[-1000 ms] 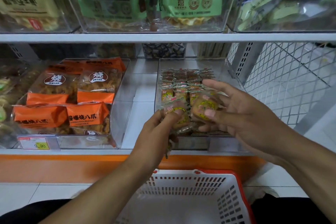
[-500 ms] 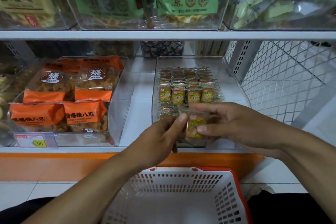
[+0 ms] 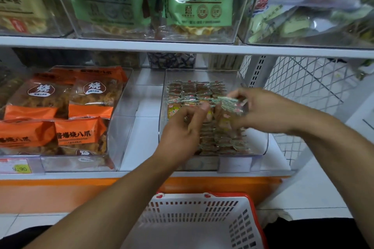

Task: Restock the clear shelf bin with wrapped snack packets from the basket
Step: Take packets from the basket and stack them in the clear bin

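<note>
- A shop aisle is filling the view: white shelves stacked with clear bins, a wire mesh end panel (image 3: pixel 303 87) on the right, and an orange kick strip under the lower shelf.
- The right hand (image 3: pixel 263 109) is hovering over the middle of the clear shelf bin (image 3: pixel 261 147), its fingertips (image 3: pixel 232 95) pinching a small bunch of wrapped snack packets (image 3: pixel 230 104) by their crimped edges.
- That bunch is hanging just above the packets already in the bin (image 3: pixel 194 91), with its long side running roughly left to right across the bin.
- The left hand (image 3: pixel 182 129) is working just beside it, fingers curled; it looks to be nipping a packet near the thumb, though blur is making that hard to confirm.
- The open slot is looking to lie below and slightly toward the person from the right fingers, between the neat back rows and the looser pile at the bin's front.
- The right hand is the nearer one to that gap, so a short drop is looking like the coming move, with the left steadying the row.
- The basket (image 3: pixel 249 228) is sitting well below, on the near side; no packets are showing in the part in view.
- To the left, orange snack bags (image 3: pixel 81 133) are filling a neighbouring bin, and green bags (image 3: pixel 202 0) are sitting above.
</note>
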`<state>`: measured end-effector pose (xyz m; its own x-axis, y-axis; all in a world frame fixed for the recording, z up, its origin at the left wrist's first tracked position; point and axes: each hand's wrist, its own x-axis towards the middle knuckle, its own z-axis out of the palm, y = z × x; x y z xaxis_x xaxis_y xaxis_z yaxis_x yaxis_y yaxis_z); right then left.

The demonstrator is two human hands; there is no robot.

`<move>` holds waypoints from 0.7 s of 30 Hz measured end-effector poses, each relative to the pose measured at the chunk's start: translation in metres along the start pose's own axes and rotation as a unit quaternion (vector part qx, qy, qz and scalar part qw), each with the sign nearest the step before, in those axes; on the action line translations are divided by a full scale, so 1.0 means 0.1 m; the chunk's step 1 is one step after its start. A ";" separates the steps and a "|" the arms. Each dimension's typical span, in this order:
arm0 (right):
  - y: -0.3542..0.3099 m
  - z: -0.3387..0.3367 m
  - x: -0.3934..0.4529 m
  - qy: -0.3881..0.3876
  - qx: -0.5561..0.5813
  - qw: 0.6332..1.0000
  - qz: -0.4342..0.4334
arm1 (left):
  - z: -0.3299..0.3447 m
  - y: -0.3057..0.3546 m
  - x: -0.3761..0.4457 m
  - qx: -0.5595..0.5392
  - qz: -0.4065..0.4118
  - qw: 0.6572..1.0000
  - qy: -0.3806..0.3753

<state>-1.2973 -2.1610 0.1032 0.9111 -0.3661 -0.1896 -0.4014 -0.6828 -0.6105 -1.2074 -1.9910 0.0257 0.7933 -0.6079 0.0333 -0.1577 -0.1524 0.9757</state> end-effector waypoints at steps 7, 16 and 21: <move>0.05 -0.13 0.88 0.050 -0.439 0.894 0.073 | 0.13 -0.22 0.25 -0.020 -0.009 0.998 -0.054; 0.28 -0.08 1.40 -0.017 -0.540 0.833 0.120 | 0.27 -0.38 0.47 -0.017 -0.003 0.990 -0.141; 0.51 -0.02 1.54 -0.043 -0.580 0.805 0.120 | 0.33 -0.38 0.55 -0.058 -0.045 0.984 -0.165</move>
<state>-1.1778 -2.2534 0.0441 0.7776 -0.5638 -0.2783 -0.3388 -0.7486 0.5700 -1.1770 -2.0445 -0.0171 0.5639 -0.8188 -0.1082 -0.0124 -0.1394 0.9902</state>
